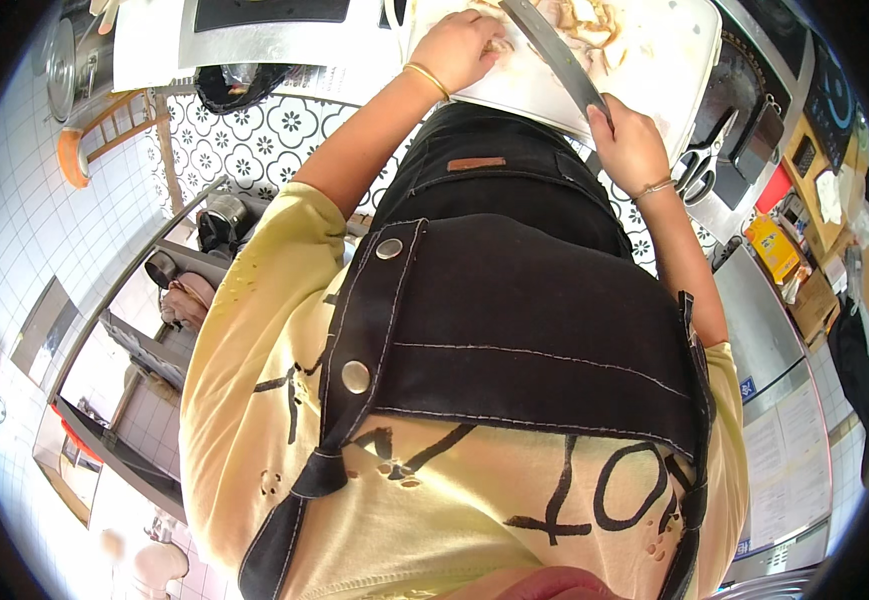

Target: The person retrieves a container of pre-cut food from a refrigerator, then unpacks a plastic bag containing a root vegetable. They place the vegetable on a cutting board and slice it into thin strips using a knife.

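Observation:
My right hand (pixel 629 146) is closed around the handle of a large knife (pixel 554 56). Its broad steel blade slants up and left over a white cutting board (pixel 663 82). At the left side of the board, my left hand (pixel 460 49) curls its fingers over a small piece of food (pixel 498 46), apparently meat, partly hidden by the fingertips. Sliced pale pieces with brown edges (pixel 592 34) lie in a loose heap beyond the blade. The top of the board is cut off by the picture's edge.
Scissors (pixel 704 161) and a dark phone-like object (pixel 761 139) lie right of the board. An induction cooktop (pixel 839 97) stands farther right. A black-lined bin (pixel 239 86) is at left, above a shelf rack (pixel 179 255) with metal pots.

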Tool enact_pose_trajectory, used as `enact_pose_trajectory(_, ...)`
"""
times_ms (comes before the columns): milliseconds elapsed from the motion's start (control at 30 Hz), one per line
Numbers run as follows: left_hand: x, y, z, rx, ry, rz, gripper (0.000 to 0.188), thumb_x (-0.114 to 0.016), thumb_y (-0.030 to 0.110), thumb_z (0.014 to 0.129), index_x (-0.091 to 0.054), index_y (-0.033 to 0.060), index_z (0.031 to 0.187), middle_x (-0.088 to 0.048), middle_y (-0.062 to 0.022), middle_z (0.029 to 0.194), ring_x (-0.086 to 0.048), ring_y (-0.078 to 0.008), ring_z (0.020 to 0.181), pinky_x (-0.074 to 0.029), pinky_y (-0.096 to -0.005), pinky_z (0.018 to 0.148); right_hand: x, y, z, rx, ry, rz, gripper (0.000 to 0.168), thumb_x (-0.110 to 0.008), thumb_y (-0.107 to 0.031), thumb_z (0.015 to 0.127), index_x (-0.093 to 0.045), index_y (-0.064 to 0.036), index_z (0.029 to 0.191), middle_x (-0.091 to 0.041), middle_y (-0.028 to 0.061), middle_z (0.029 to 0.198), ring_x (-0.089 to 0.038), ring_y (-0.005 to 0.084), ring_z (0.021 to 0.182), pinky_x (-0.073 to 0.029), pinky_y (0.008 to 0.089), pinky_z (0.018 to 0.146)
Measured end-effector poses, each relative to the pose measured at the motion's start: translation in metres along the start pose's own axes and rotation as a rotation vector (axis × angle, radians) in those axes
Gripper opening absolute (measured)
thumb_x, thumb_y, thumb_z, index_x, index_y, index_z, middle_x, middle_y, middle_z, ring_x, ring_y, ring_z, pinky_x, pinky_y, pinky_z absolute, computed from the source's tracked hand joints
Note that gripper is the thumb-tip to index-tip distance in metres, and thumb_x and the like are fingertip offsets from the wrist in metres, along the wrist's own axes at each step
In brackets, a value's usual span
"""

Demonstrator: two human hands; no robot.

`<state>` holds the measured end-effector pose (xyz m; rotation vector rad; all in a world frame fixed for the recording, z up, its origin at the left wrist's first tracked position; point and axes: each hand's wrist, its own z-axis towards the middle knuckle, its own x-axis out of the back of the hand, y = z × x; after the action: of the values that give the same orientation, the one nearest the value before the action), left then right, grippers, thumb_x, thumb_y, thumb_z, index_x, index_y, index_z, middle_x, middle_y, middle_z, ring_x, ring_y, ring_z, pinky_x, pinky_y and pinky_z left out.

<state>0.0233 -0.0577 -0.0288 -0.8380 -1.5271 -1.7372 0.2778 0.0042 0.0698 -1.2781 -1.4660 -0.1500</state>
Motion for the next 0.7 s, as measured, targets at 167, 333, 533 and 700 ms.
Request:
enact_pose_trajectory(167,0.004,0.003,0.001,0.083,-0.149,-0.018,0.024,-0.067,0.011,0.074,-0.066,0.01,0.098,-0.064,-0.0108,0.096,-0.062,-0.0313,0.091,-0.051,-0.0397,0.082,-0.001,0.0,-0.003,0.01,-0.011,0.006,0.025,-0.051,-0.023,0.093,-0.058,0.0,0.088,-0.061,0.0248,0.067,-0.061,0.0433,0.068,-0.048,0.051,0.066)
enact_pose_trajectory(333,0.002,0.013,-0.008,0.201,0.04,-0.012,0.017,-0.069,0.013,0.076,-0.064,0.0095,0.093,-0.064,-0.0099,0.091,-0.062,-0.0308,0.091,-0.051,-0.0401,0.081,-0.002,-0.002,-0.002,0.008,-0.015,0.004,0.025,-0.051,-0.023,0.093,-0.057,0.0,0.086,-0.061,0.0246,0.068,-0.062,0.043,0.069,-0.048,0.0507,0.067)
enact_pose_trajectory(533,-0.002,0.0,-0.022,0.15,0.139,0.017,0.019,-0.07,0.017,0.077,-0.066,0.0102,0.094,-0.065,-0.009,0.088,-0.062,-0.0305,0.084,-0.05,-0.0403,0.076,-0.007,-0.005,-0.001,0.011,-0.06,-0.023,0.024,-0.05,-0.023,0.093,-0.058,-0.002,0.087,-0.062,0.024,0.071,-0.062,0.0423,0.071,-0.049,0.0505,0.069)
enact_pose_trajectory(700,0.007,0.002,-0.018,0.035,0.215,0.054,0.01,-0.068,0.015,0.08,-0.065,0.0125,0.089,-0.063,-0.0046,0.086,-0.061,-0.0254,0.087,-0.052,-0.0381,0.075,-0.009,-0.004,-0.003,0.014,-0.087,-0.077,0.023,-0.05,-0.023,0.093,-0.058,-0.002,0.088,-0.063,0.0233,0.073,-0.063,0.0416,0.072,-0.049,0.0503,0.069)
